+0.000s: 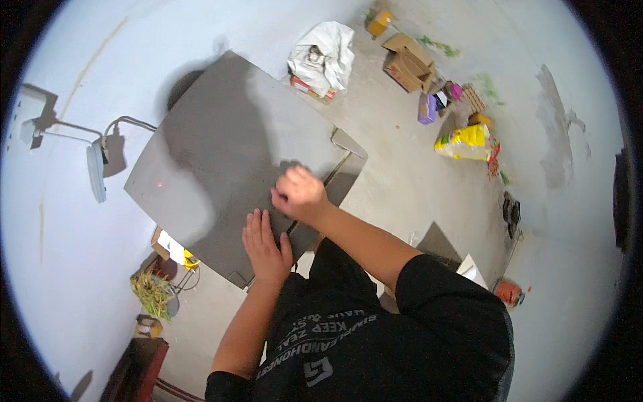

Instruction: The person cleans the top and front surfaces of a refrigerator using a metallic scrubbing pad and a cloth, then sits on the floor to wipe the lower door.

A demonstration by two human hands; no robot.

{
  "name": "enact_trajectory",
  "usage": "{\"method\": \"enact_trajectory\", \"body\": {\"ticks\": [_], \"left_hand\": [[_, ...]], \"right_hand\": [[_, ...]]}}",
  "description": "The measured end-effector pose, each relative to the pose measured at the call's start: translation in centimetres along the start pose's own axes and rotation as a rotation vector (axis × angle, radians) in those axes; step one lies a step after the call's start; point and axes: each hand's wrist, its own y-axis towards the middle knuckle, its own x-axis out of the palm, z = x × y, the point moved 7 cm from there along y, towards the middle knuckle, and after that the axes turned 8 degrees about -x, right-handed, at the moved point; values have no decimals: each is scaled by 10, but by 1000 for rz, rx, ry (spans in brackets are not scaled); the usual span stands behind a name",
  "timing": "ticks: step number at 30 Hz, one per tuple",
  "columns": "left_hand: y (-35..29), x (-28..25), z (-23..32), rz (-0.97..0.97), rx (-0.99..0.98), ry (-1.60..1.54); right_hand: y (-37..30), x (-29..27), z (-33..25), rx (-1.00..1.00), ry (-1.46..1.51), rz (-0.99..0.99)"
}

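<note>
Black cloth of the person's T-shirt lies nearest the camera, along the lower edge. Just past it, the grey tabletop lies beneath both hands and spreads well beyond them, up and to the left. The left hand rests palm down by its near edge, fingers stretched out. The right hand, just beside it to the upper right, is curled; whether it grips anything cannot be told. Left of the tabletop hangs a cable. Past its upper right side sits a white bag; farther right, an open cardboard box and a yellow bag lie on the floor.
</note>
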Motion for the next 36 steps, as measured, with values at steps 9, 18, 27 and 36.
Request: {"method": "enact_trajectory", "body": {"ticks": [9,18,27,36], "left_hand": [[94,-82,-90,49,155,464],[91,-85,-91,69,154,443],[95,-87,-89,47,150,388],[93,-90,-93,44,123,351]], "right_hand": [[-17,11,-26,141,-90,-136],[79,48,72,200,-308,-247],[185,126,95,230,-344,-229],[178,91,90,86,-227,-246]]}}
